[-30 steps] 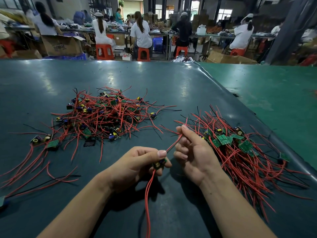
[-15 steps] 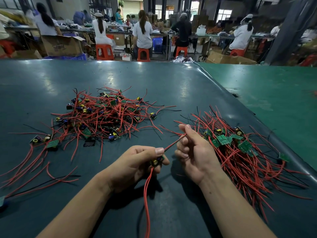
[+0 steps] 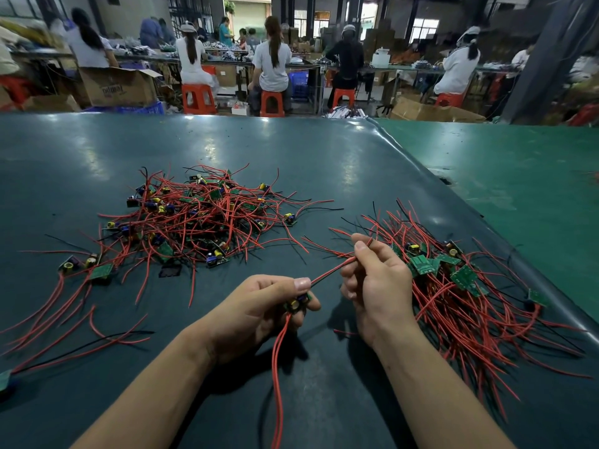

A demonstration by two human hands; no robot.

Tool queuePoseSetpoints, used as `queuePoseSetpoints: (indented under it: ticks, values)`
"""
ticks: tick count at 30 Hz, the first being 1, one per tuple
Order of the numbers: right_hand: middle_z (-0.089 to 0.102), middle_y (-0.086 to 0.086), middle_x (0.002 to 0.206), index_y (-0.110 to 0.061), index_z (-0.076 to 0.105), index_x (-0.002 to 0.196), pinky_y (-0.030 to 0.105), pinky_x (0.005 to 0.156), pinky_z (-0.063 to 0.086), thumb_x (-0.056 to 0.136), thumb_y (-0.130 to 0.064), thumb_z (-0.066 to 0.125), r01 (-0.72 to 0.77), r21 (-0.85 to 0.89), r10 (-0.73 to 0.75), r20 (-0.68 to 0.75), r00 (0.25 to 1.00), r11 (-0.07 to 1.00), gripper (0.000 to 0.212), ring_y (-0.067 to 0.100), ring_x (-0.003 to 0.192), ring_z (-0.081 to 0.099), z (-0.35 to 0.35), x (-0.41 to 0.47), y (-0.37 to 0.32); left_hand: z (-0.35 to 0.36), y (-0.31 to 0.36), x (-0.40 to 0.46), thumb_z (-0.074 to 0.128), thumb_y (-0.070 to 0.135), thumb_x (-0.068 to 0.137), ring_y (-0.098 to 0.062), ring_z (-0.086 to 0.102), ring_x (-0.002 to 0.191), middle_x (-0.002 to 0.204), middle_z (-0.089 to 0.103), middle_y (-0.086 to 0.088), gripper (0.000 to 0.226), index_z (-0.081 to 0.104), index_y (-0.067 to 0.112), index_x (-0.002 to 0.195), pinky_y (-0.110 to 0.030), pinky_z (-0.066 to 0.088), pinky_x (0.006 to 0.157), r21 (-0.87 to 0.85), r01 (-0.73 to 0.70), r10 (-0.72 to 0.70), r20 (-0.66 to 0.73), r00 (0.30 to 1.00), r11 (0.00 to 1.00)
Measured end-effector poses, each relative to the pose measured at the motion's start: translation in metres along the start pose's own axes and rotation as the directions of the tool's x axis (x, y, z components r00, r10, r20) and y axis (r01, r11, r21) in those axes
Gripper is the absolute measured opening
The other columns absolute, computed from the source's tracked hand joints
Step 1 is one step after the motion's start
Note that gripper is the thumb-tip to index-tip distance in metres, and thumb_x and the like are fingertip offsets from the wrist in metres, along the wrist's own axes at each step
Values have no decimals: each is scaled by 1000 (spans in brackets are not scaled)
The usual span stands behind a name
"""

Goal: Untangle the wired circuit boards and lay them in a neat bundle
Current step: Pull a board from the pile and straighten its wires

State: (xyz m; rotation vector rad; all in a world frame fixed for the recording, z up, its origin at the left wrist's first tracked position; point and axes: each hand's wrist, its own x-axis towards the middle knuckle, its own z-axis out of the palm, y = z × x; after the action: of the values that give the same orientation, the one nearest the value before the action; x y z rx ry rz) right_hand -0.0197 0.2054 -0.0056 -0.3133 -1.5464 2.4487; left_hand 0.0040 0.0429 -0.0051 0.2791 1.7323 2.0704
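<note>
Light: overhead, even; daylight was admitted through far windows [image 3: 424, 27].
Glare: pale patches were reflected on the table [image 3: 207, 147].
Shadows: soft, cast beneath both forearms.
Edges: bowed by wide-angle distortion; background slightly softened.

Dark green table mat [image 3: 291, 150], orange stools [image 3: 198, 98], seated workers [image 3: 271, 59], cardboard box [image 3: 118, 87]

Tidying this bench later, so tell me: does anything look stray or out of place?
Yes. A lone circuit board lies at the table's near-left edge, apart from the tangled pile, cut off by the frame.
</note>
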Motion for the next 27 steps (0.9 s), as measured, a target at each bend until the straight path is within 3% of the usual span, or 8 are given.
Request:
queuePoseSetpoints:
  ticks: [6, 11, 15, 19, 21, 27]
  values:
    - [53, 0, 44, -15, 56, 90, 16, 36, 29, 100, -3, 46, 57, 15, -57, -20, 998, 998, 18, 8, 33, 38, -1, 1, 3, 2, 2, 0, 60, 33, 82, -13, 48, 51, 56, 55, -7, 31, 74, 7, 73, -19, 42, 55, 11, 5, -5, -7, 1000, 1000]
    - [53, 0, 45, -14, 58, 90, 15, 36, 28, 100, -13, 50, -42, 43, 41, 16, 999, 998, 13, 9, 33, 36, 0, 2, 0, 1, 1, 0, 61, 33, 81, -12, 49, 50, 56, 55, -6, 31, 74, 7, 73, -18, 42, 54, -6, 7, -7, -10, 1000, 1000]
    - [51, -1, 50, -14, 67, 93, 17, 38, 28, 97, -36, 54, -181, -85, 196, 214, 957, 980, 26, 9, 38, 39, 3, -4, -1, 1, 1, 3, 70, 31, 81, -10, 50, 47, 57, 56, -5, 28, 73, 4, 76, -17, 42, 48, -95, 5, -11, -61, 998, 995]
    - [53, 0, 52, -19, 71, 65, 15, 37, 29, 90, -27, 65, -133, -254, 226, 387, 894, 958, 27, 8, 39, 40, 6, -15, 5, 2, 1, 5, 59, 30, 82, -6, 52, 47, 60, 63, 0, 34, 65, -3, 87, -15, 44, 48, -154, -6, -8, -92, 996, 988]
    - [51, -1, 48, -18, 69, 60, 15, 36, 28, 90, -21, 67, -90, -247, 182, 379, 907, 965, 30, 8, 38, 39, 6, -16, 6, 3, 2, 4, 58, 30, 84, -5, 52, 46, 60, 64, 1, 34, 64, -3, 90, -14, 45, 49, -133, 1, -12, -80, 997, 991]
    - [44, -4, 45, -13, 77, 75, 16, 37, 28, 91, -19, 66, -16, -177, 65, 272, 960, 984, 20, 7, 38, 35, 4, -9, 5, 3, 2, 3, 62, 30, 78, -9, 48, 46, 55, 56, -3, 31, 69, 0, 76, -16, 40, 47, -94, 2, -8, -69, 998, 996]
